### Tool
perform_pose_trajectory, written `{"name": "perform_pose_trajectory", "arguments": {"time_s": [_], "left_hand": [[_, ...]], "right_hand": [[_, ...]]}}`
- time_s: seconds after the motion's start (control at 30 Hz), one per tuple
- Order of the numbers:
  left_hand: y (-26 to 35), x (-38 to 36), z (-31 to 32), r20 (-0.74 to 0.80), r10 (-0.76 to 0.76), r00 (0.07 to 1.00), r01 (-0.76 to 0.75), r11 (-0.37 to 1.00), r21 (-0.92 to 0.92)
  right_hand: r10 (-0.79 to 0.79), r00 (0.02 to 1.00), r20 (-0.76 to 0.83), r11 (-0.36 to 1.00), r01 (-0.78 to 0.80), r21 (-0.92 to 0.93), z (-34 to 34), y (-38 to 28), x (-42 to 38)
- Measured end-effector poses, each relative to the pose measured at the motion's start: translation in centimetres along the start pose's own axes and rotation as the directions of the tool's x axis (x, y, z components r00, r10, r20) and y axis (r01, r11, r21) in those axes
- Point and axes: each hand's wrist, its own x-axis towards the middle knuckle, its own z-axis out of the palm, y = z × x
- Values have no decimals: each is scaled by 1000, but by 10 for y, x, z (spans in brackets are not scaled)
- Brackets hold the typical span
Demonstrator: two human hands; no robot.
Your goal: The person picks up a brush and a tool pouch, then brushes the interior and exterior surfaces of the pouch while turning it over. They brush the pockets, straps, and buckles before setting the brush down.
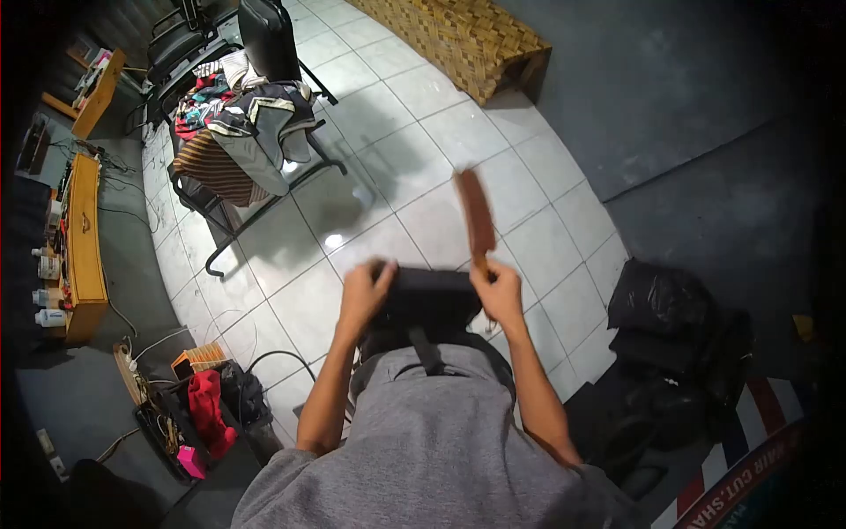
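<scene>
In my right hand is the handle of a brown, long-headed brush, its head pointing up and away from me, slightly blurred. That hand is right at the right end of a black padded block close in front of my waist. At the block's left end, my left hand has its fingers and thumb closed around the upper corner. A dark strap hangs below the block, over my grey shirt.
A black-framed chair at the upper left bears piled cloths. A woven bench stands at the back. Wooden shelves with bottles line the left wall. Dark bags lie at right; a cord crosses the tiled floor.
</scene>
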Motion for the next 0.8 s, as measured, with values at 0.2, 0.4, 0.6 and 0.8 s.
{"name": "perform_pose_trajectory", "arguments": {"time_s": [0.2, 0.4, 0.6, 0.8], "left_hand": [[113, -16, -44, -467, 317, 826, -426, 892, -149], [-37, -31, 28, 213, -38, 976, -36, 942, 333], [-76, -31, 43, 324, -280, 904, 128, 899, 419], [38, 3, -21, -206, 102, 973, -120, 990, -78]], "right_hand": [[-290, 860, -419, 840, 439, 320, -42, -99, -17], [-299, 946, -125, 951, 306, 35, 41, 69, -17], [440, 794, 420, 889, -319, -329, 21, 77, -34], [58, 998, -27, 997, -57, 54, -10, -34, -9]]}}
